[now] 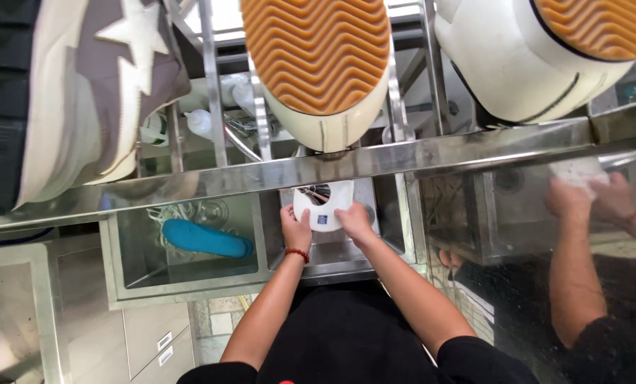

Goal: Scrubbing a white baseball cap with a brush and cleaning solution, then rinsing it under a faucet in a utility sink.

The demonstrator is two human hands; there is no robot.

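A white shoe (323, 206) sits low over the middle steel sink (332, 252), its opening turned up toward the camera and a small blue label showing on the inner lining. Its long axis seems to run from 6 to 12 o'clock, away from the person, though only the heel end shows below the steel rail (275, 174) that crosses the view.

The left hand (296, 229) clasps the shoe's rim at about 8 o'clock, fingers curled against the side, a red bead bracelet (297, 252) on the wrist. The right hand (355, 222) grips the opposite rim at about 4 o'clock, thumb on the edge. Both hands are closed around the shoe and equally near it; the shoe lies between them and slightly ahead, toward 12.

At 9 o'clock from the shoe, the neighbouring basin (190, 274) holds a blue insole (205, 240) and a tangle of pale laces (179, 213). At 12 o'clock, above the rail, a cream sneaker with an orange ribbed sole (318, 57) stands on a rack; another like it (545, 57) is at 2 o'clock, and a grey sneaker with white stars (97, 92) at 10 o'clock. At 3 o'clock, a co-worker's two hands (591, 199) scrub something white (577, 171) over a further sink.
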